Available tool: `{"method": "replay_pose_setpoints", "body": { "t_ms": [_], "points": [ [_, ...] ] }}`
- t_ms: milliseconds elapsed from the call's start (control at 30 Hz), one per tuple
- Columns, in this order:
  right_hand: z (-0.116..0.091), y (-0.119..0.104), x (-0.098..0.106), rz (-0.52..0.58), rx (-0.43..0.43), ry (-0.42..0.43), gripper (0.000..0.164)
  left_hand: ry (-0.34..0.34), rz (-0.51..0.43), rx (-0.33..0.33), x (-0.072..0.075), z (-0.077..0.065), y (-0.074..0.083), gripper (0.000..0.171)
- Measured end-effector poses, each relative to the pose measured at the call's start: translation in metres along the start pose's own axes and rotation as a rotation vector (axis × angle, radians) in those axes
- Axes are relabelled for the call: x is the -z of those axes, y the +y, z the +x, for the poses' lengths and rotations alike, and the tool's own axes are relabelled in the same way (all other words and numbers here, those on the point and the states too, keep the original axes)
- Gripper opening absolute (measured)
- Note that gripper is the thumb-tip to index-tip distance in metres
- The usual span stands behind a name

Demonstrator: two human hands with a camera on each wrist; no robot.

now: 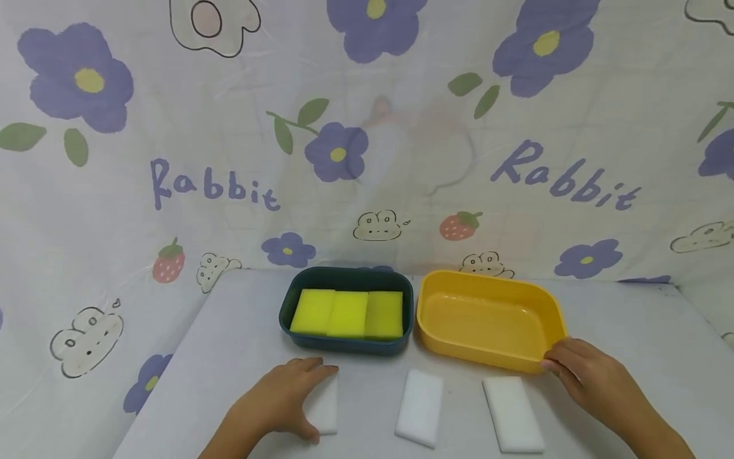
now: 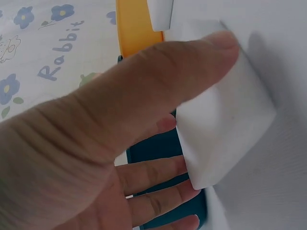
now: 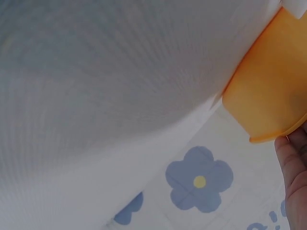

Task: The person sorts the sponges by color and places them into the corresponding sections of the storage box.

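My left hand (image 1: 281, 398) spans a flat white sponge (image 1: 324, 406), thumb at its near end and fingertips at its far end. The left wrist view shows the thumb over that sponge (image 2: 230, 115), with fingertips touching its edge. At the front right corner of an empty yellow tray (image 1: 487, 322), my right hand (image 1: 593, 376) pinches the rim between thumb and fingers. In the right wrist view fingertips (image 3: 288, 153) meet the rim of the tray (image 3: 268, 86); the rest of that hand is cut off.
A dark green tray (image 1: 350, 345) holding yellow sponges (image 1: 347, 313) stands left of the yellow tray. Two more white sponges (image 1: 420, 408) lie in front, the other one (image 1: 513, 414) farther right. Behind the white table (image 1: 229, 331) hangs a flowered cloth (image 1: 401, 191).
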State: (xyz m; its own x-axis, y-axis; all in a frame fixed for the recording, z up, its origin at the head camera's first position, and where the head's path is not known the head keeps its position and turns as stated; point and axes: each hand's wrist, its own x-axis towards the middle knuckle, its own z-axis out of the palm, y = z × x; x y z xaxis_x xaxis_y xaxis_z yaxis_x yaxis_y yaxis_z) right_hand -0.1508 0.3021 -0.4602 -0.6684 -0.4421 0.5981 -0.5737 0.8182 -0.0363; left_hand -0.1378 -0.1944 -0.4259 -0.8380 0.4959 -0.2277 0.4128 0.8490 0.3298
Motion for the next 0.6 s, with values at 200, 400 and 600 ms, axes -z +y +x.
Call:
{"method": "replay_pose_setpoints", "body": {
  "t_ms": [200,400,600],
  "points": [
    [-0.0002,-0.0011,-0.0002,-0.006,-0.011,-0.010,0.020,-0.006,0.013,0.008,-0.0012,0.0015,-0.0008,0.100],
    [0.0006,-0.0013,-0.0015,0.002,0.011,0.020,0.048,0.018,0.045,-0.024,0.0001,0.0023,0.0002,0.099],
    [0.0019,0.0014,-0.0026,0.018,0.054,0.079,0.062,0.022,0.046,-0.058,0.0026,0.0032,0.0050,0.093]
  ]
}}
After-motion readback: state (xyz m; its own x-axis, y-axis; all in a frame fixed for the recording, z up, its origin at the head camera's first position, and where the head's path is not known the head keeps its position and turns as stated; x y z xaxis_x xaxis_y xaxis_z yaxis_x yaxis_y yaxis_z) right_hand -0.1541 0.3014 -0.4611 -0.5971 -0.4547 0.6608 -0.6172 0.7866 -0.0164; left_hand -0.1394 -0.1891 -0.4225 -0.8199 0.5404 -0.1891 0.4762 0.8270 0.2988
